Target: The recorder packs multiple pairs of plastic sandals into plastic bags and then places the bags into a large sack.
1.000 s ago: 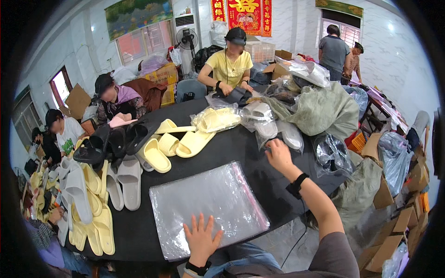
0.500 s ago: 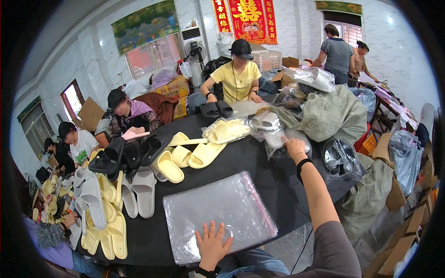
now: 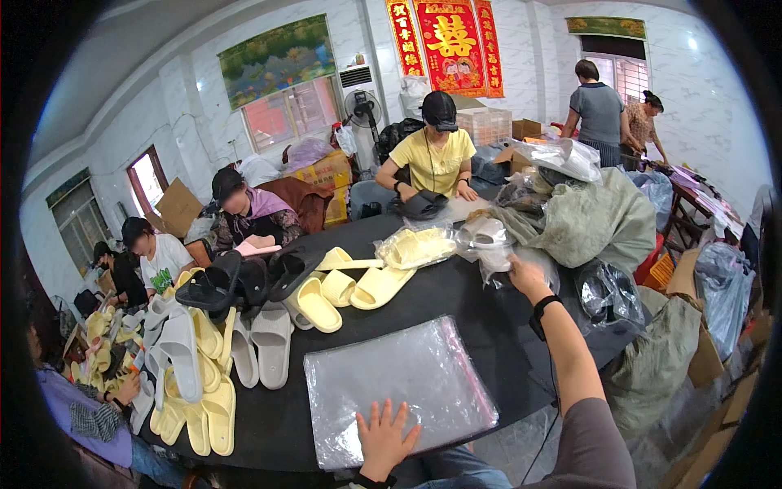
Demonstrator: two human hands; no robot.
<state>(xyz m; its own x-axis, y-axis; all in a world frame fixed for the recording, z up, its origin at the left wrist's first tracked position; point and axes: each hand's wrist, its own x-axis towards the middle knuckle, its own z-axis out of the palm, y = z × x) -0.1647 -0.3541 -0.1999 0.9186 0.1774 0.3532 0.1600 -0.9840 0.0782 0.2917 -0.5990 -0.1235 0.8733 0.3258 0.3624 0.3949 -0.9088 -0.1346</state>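
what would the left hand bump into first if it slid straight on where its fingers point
Past the stack of clear plastic bags under it, the left hand would probably meet a yellow slipper first, farther across the black tabletop; the fisheye bend leaves the exact line uncertain.

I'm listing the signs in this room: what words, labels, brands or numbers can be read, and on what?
Red wall panel: large gold character, wording not copied here.
Two narrow red strips beside it: gold characters, not copied.
Yellow carton: print too blurred to read.
White T-shirt: green print, too small to read.
Clear bag stack: no readable text.
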